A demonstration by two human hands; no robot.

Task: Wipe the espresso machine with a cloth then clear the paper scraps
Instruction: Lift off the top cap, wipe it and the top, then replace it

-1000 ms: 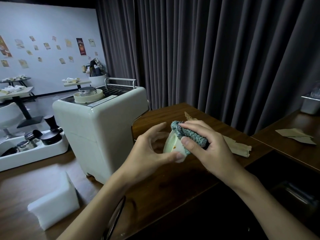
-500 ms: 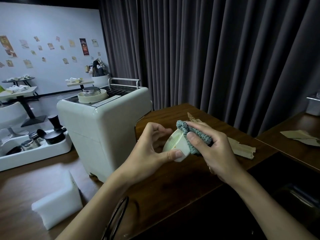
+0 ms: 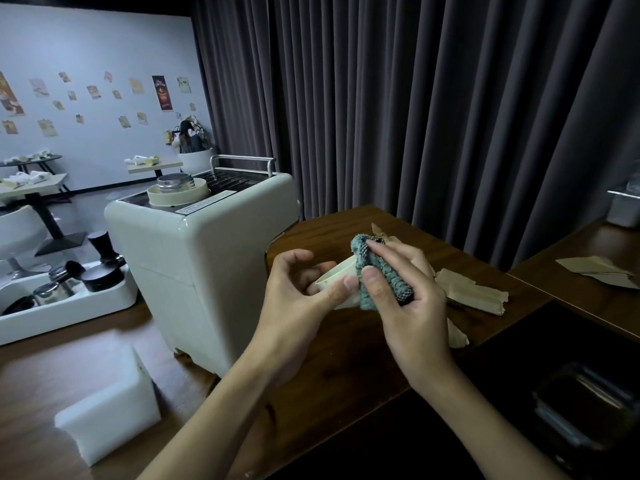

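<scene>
A: Hands?
B: Left hand pinches a small cream part, thumb on its rim. Right hand grips the cloth and presses it against that part. Both are above the counter.
A: Step?
B: Wipe phase, I'd say. The part is probably off the espresso machine, which stands just left of the hands.
A: Paper?
B: Not cleared yet. Paper scraps lie on the counter just behind the right hand; a torn sheet lies on the side counter, well apart.
A: Next?
B: Likely finish the rub, put the part down or refit it, drop the cloth, then gather the scraps.
</scene>
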